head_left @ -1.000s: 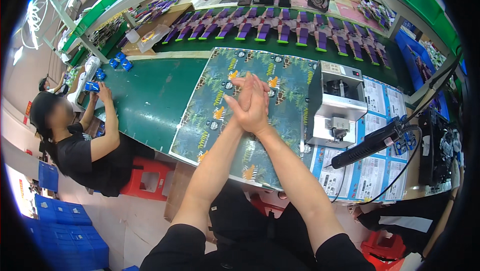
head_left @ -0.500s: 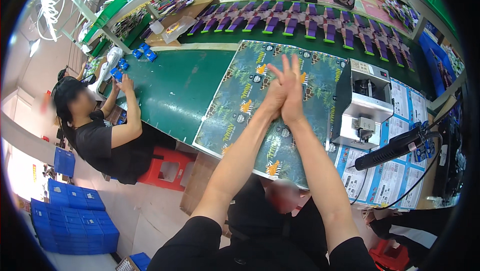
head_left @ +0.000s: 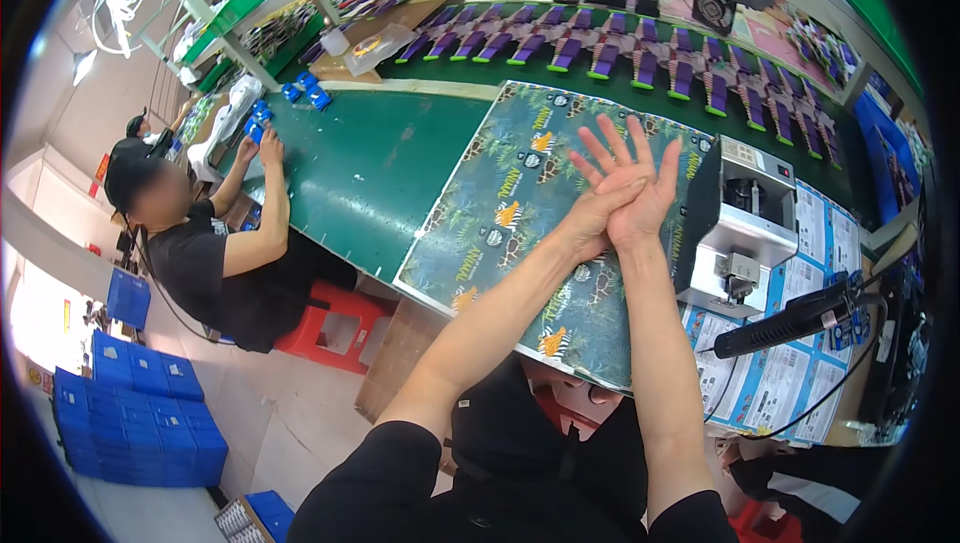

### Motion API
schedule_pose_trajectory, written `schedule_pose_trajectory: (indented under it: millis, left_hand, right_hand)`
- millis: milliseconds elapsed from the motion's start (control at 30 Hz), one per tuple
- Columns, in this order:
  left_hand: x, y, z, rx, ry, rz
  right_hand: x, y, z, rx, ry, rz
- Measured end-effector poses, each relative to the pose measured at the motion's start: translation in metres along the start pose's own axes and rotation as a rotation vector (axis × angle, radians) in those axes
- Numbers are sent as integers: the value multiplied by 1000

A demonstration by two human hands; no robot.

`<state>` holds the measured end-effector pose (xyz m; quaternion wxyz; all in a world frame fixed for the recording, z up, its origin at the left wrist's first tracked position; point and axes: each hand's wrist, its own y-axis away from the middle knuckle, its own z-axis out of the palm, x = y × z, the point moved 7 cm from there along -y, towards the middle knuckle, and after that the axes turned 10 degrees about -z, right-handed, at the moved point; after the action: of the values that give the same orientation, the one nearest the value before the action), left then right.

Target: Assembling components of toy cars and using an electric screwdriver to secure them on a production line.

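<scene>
Above a printed animal-pattern sheet (head_left: 465,243) on the bench, my two hands are clasped together. My right hand (head_left: 650,208) is open, its palm showing and its fingers spread toward the far side. My left hand (head_left: 592,215) is closed round the base of that palm, with its thumb across it; its other fingers are mostly hidden behind. I see no part or tool in either hand. Just right of them stands a silver metal fixture (head_left: 712,281) with a black panel on its left side.
A black cylindrical tool (head_left: 785,323) with a cable lies beyond the fixture. Purple-and-green parts (head_left: 601,61) line a green belt (head_left: 430,78) behind. At left, a seated co-worker (head_left: 215,253) handles a blue piece (head_left: 258,129). Blue bins (head_left: 140,433) are stacked on the floor.
My hands have turned and shifted rightward, toward the fixture. The right palm now shows with its fingers fanned out, and the left hand has wrapped round its base. The view has shifted slightly.
</scene>
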<state>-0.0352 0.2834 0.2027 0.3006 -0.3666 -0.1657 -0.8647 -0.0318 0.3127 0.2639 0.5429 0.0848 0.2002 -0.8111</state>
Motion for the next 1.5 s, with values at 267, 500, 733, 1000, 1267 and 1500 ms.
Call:
schedule_pose_trajectory:
  millis: [267,500,733,1000,1267,1500]
  left_hand:
    - [5,12,14,-10,28,-144]
    - [-17,-4,-10,26,52,-230]
    - [25,10,-34,99,73,-13]
    - [60,21,-13,150,-405,391]
    - [51,26,10,-211,-351,70]
    - [56,21,-7,130,-516,253]
  right_hand:
    - [-6,6,4,-77,413,-245]
    - [0,16,28,-264,850,-442]
    - [41,38,33,-607,1340,-320]
    - [36,25,13,-417,1289,-242]
    - [12,32,28,-657,1343,-516]
    - [29,27,5,-434,1306,-474]
